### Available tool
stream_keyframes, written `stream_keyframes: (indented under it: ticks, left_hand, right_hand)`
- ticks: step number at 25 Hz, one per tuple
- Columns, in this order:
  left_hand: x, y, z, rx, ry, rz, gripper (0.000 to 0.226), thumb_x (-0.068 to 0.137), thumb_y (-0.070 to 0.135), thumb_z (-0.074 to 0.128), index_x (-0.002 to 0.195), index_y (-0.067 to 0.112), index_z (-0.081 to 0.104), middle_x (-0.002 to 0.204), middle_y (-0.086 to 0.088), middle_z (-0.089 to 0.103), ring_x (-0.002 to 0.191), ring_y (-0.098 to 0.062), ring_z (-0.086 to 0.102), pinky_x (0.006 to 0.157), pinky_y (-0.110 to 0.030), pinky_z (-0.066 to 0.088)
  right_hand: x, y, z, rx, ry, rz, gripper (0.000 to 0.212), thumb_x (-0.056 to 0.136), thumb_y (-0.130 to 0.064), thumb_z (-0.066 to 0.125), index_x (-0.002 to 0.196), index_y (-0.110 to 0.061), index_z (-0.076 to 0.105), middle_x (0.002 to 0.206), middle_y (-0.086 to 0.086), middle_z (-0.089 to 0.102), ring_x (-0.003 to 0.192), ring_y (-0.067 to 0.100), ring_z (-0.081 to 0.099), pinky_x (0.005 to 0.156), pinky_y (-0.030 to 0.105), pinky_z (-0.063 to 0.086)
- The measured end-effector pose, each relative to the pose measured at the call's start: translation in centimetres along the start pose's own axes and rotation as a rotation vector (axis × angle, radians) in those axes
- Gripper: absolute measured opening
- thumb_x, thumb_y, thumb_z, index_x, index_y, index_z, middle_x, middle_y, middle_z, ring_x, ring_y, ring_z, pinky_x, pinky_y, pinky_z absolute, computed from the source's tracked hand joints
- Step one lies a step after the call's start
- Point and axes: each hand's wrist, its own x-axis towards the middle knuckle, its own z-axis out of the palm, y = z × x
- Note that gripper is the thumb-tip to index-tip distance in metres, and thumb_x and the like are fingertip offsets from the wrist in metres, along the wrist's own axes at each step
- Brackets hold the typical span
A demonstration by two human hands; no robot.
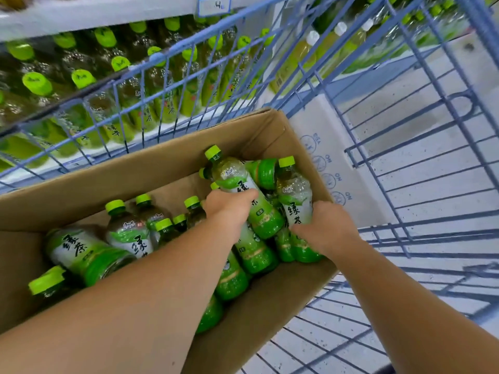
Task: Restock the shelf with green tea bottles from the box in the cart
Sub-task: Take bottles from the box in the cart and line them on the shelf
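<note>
An open cardboard box (140, 182) sits in the blue wire cart (405, 147) and holds several green tea bottles with lime caps. My left hand (229, 209) grips one green tea bottle (237, 182) around its middle, cap pointing away from me. My right hand (326, 225) grips a second green tea bottle (293, 195) at the box's right side. More bottles (86, 249) lie loose at the left of the box. Behind the cart wall, the shelf (81, 17) is stocked with rows of the same bottles.
A white carton (329, 157) stands in the cart to the right of the box. Pale yellow-green bottles with white caps (310, 55) fill the shelf section further right. A price tag (214, 5) hangs on the upper shelf edge. Grey floor shows through the cart wires.
</note>
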Motion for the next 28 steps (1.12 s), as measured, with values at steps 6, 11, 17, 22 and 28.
stream_keyframes:
  ticks: [6, 11, 17, 22, 28]
  left_hand:
    - [-1.1, 0.7, -0.9, -0.012, -0.07, -0.018, 0.081, 0.054, 0.035, 0.086, 0.125, 0.01, 0.055, 0.122, -0.011, 0.059, 0.099, -0.032, 0.064, 0.083, -0.04, 0.057]
    - [-2.2, 0.2, -3.2, -0.036, -0.094, 0.157, 0.063, 0.061, 0.026, 0.085, 0.115, 0.016, 0.055, 0.1, -0.004, 0.066, 0.085, -0.024, 0.066, 0.055, -0.024, 0.042]
    - [-4.7, -0.3, -10.4, 0.069, -0.18, 0.268, 0.051, 0.064, 0.035, 0.085, 0.103, 0.025, 0.054, 0.093, 0.003, 0.065, 0.08, -0.012, 0.064, 0.056, -0.026, 0.044]
    - [-9.4, 0.7, -17.4, 0.231, -0.205, 0.33, 0.046, 0.064, 0.041, 0.082, 0.096, 0.031, 0.051, 0.095, 0.005, 0.062, 0.082, -0.012, 0.062, 0.056, -0.032, 0.043]
    - [-15.7, 2.8, -25.2, 0.382, -0.271, 0.407, 0.054, 0.05, 0.048, 0.077, 0.096, 0.028, 0.058, 0.092, -0.001, 0.071, 0.074, -0.015, 0.071, 0.056, -0.037, 0.06]
  right_hand:
    - [-0.7, 0.5, 0.2, 0.333, -0.137, 0.069, 0.035, 0.08, -0.046, 0.077, 0.099, -0.023, 0.059, 0.088, -0.005, 0.064, 0.083, 0.018, 0.06, 0.069, 0.031, 0.047]
    - [-2.7, 0.2, 2.1, 0.791, -0.192, 0.177, 0.032, 0.085, -0.036, 0.074, 0.11, -0.019, 0.066, 0.1, 0.002, 0.074, 0.09, 0.024, 0.07, 0.087, 0.045, 0.056]
    - [-7.4, -1.6, 2.0, 1.062, -0.188, 0.162, 0.024, 0.088, -0.032, 0.071, 0.108, -0.02, 0.07, 0.095, -0.001, 0.078, 0.087, 0.021, 0.075, 0.083, 0.045, 0.059]
    - [-14.2, -5.0, 0.1, 1.191, -0.101, 0.169, 0.02, 0.089, -0.027, 0.071, 0.107, -0.019, 0.071, 0.098, 0.001, 0.077, 0.092, 0.024, 0.073, 0.081, 0.043, 0.059]
    - [-23.6, -10.2, -3.3, 1.308, -0.015, 0.174, 0.024, 0.089, -0.031, 0.07, 0.109, -0.017, 0.07, 0.105, 0.006, 0.075, 0.094, 0.025, 0.073, 0.082, 0.044, 0.059]
